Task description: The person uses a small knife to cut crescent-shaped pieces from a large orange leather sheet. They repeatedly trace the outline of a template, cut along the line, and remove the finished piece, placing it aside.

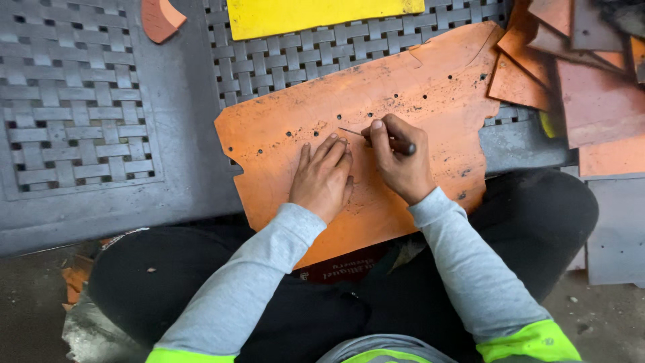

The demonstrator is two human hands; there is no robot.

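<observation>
- The right hand (401,163) grips a thin dark awl (379,138), tip on the orange sheet (403,94).
- The left hand (324,178) lies flat on the sheet, fingers spread, holding nothing.
- Awl runs left-right, point leftward.
- Sheet lies across the lap and a grey woven mat (74,101); a yellow sheet (316,13) sits above, orange offcuts (591,101) right.

Both arms reach forward in grey sleeves. The left hand (324,178) lies flat, palm down, fingers together. The right hand (398,160) is curled tight, thumb and fingers pinched, perhaps pressing down.
</observation>
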